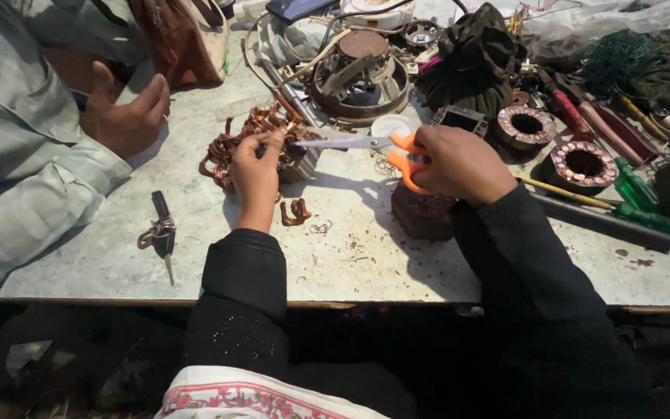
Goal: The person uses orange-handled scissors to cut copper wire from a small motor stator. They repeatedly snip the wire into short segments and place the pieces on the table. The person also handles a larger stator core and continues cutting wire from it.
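A worn pale stone worktable (102,264) stands in daylight, with dark shadowed floor (79,357) beneath.

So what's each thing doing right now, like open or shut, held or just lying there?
Scissors: open, held by right hand.
Copper wire bundle: tangled, gripped by left hand.
Keys: lying flat, untouched.
Green screwdriver: lying flat, untouched.
Wound rings: copper coils intact, resting on table.

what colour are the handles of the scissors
Bright orange; the scissors' handles sit in the right hand, clearest in the head view.
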